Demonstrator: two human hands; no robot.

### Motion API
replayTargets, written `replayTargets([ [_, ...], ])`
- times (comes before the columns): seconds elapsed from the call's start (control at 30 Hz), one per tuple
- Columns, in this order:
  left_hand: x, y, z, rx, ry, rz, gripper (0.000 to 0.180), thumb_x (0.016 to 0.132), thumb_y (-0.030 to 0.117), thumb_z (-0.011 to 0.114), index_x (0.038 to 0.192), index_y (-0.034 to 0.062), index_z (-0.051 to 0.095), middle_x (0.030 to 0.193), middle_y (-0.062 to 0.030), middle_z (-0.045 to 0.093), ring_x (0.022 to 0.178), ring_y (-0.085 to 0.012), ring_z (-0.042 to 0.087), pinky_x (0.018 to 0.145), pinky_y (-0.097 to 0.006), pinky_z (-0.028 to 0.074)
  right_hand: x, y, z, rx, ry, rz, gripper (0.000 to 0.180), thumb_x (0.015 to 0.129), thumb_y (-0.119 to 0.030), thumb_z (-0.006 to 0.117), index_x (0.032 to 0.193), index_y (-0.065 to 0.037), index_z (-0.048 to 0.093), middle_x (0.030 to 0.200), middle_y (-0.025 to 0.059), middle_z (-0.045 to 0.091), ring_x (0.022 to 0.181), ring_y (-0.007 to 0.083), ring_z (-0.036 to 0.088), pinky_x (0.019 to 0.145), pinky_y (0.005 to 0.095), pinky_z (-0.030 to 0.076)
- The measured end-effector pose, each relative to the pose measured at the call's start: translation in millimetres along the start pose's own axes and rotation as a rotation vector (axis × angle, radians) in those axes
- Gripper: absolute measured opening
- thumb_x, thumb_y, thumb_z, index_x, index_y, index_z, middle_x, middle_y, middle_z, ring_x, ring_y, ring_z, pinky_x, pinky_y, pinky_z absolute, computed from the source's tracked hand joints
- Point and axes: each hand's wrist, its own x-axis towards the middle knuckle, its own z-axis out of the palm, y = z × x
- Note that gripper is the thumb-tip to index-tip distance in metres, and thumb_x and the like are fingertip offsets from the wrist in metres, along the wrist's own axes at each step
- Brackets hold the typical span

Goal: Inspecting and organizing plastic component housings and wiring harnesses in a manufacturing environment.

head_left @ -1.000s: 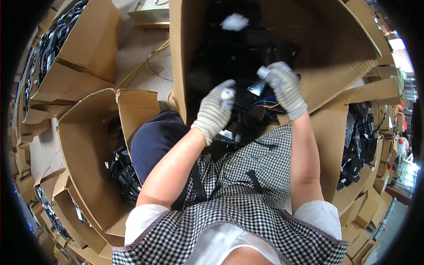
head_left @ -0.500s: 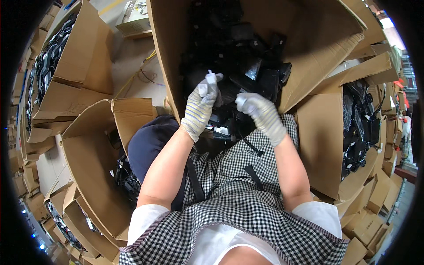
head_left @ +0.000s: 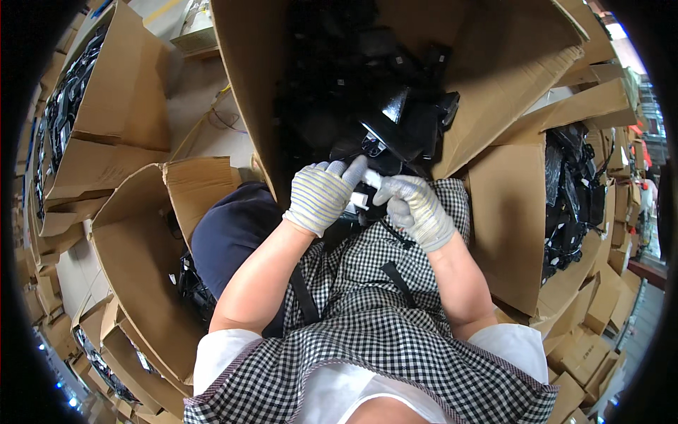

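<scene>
My left hand point(head_left: 319, 196), in a striped knit glove, is closed with its fingertips against a small white piece point(head_left: 372, 179). From the other side my right hand point(head_left: 418, 210), gloved alike, pinches at the same piece, its fingers curled. What the piece is, I cannot tell. Just below it, between the hands, shows another white block-like bit point(head_left: 359, 201). Right beyond my fingertips lies a black plastic case point(head_left: 390, 134), its near end showing a pale detail. Many black cases and cables lie behind it in a large cardboard box point(head_left: 494, 106), mostly in shadow.
Open cardboard boxes surround me: one at the left point(head_left: 131, 233) with black cables, a tall one at the far left point(head_left: 116, 92) full of black parts, and one at the right point(head_left: 505, 226) beside more black parts point(head_left: 568, 205). A yellow cord point(head_left: 201, 127) lies on the floor.
My hands have come together and moved toward me. The left hand has lowered and turned its back upward; both now meet at the white piece. The large box appears slightly further left.
</scene>
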Motion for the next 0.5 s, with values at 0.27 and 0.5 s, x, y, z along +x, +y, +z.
replayTargets([
  [0.27, 11.8, 1.3, 0.6, -0.318, -0.522, -0.182, 0.034, 0.077, 0.021, 0.062, 0.109, 0.0098, 0.058, 0.088, -0.0144, 0.065, 0.083, -0.0325, 0.063, 0.070, -0.042, 0.049, 14.4, 8.2, -10.9, -0.321, 0.040, -0.054, 0.034, 0.088, -0.033, 0.062, 0.079, 0.000, 0.064, 0.052, -0.0041, 0.045, 0.042, 0.0014, 0.034, 0.040, 0.0167, 0.027],
  [0.5, 21.5, -0.4, -21.8, -0.860, -0.531, -0.420, 0.015, 0.078, 0.012, 0.062, 0.092, 0.0063, 0.065, 0.082, -0.0158, 0.066, 0.077, -0.0324, 0.063, 0.072, -0.036, 0.049, 80.0, -69.0, 18.6, -0.501, 0.342, -0.533, 0.029, 0.090, -0.030, 0.058, 0.095, -0.002, 0.063, 0.072, -0.0005, 0.058, 0.054, 0.0048, 0.045, 0.049, 0.0195, 0.037],
])
